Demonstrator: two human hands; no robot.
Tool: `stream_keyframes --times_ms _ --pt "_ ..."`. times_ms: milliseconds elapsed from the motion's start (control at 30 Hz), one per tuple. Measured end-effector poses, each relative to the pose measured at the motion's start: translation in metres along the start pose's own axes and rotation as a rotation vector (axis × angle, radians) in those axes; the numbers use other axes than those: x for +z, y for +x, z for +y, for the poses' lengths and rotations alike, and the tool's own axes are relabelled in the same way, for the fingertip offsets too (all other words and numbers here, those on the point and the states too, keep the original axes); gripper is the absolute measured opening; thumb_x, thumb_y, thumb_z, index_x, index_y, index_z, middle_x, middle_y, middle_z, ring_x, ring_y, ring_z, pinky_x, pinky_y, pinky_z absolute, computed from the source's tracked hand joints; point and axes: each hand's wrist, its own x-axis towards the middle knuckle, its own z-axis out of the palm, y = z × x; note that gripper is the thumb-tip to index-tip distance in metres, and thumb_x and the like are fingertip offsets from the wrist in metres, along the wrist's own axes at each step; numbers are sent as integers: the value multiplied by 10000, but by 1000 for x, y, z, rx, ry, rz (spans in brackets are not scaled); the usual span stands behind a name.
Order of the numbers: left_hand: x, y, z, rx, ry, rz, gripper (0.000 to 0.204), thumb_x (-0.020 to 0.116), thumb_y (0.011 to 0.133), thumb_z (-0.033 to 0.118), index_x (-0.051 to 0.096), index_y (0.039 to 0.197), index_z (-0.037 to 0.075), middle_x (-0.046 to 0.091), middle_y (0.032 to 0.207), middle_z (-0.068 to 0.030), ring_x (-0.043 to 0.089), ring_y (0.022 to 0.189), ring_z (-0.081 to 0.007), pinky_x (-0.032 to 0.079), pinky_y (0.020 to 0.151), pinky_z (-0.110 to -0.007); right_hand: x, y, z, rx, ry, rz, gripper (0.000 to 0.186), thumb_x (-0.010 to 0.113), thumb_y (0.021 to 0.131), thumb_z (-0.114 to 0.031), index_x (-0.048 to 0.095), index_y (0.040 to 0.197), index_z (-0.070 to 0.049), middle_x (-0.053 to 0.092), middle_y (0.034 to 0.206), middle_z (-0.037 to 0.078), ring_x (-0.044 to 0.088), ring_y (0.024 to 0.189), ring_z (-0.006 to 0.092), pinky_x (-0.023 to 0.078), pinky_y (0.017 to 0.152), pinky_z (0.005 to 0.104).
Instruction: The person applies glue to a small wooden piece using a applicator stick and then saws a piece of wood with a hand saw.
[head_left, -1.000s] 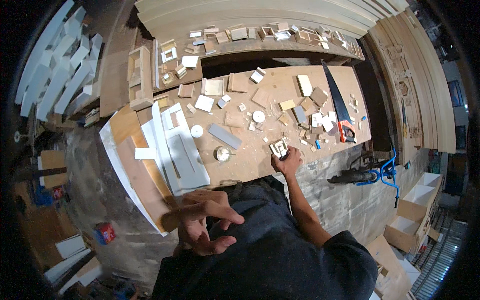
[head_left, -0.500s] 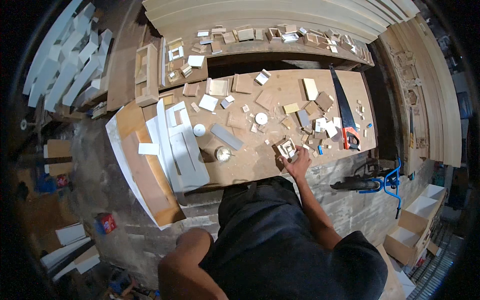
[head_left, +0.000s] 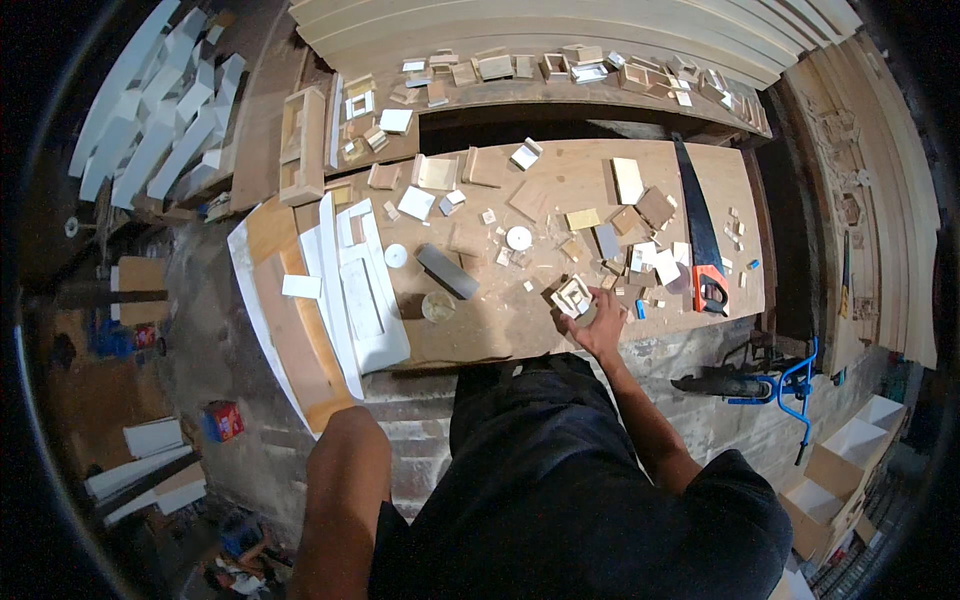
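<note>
we see: right hand (head_left: 602, 328) nearer, half-spread against small wooden frame (head_left: 572, 297), grip unclear | frame ahead-left of it, no clear long axis | left hand unseen, can't tell

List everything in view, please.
Table: one, brown, centre
Wooden frame: one, pale, table's near edge
Jar: one, clear, table's near left
Long block: one, grey, beyond jar
Discs: two, white, on table
Handsaw: one, black and orange, table's right
Offcuts: many, brown, yellow, white, across table
Panels: several, white, table's left
Small parts: many, pale, back shelf
Long boards: several, pale, top
Strips: many, white, upper left
Bike: one, blue and black, right
Box: one, brown and white, lower right
Package: one, red, lower left
Right hand: one, at wooden frame
Left arm: one, lower left, hand hidden
</note>
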Motion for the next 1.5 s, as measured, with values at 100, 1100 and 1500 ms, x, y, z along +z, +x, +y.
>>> stream_keyframes --times_ms 100,1100,1500 --pt "0 5 -6 -11 37 31 186 743 842 162 684 965 36 657 840 -80 637 726 -170 526 619 -333 -3 8 -2 -7 25 -20 770 820 604 -495 578 1196 -68 557 1147 122 528 1110 304 346 908 459" --pt "-180 -296 116 -296 723 622 93 683 869 73 693 946 21 660 807 -75 616 743 -134 507 635 -298 40 -30 -114 124 -51 288 673 866 654 -423 591 1133 -38 560 1022 104 570 866 280 483 764 429" --pt "-320 -445 -10 -1562 1530 1402 607 720 749 118 496 1279 -74 480 1331 -300 573 1138 -449 490 988 -453 37 -37 -138 118 -85 294 706 885 653 -400 567 1164 -32 544 1075 118 573 865 279 488 772 420"
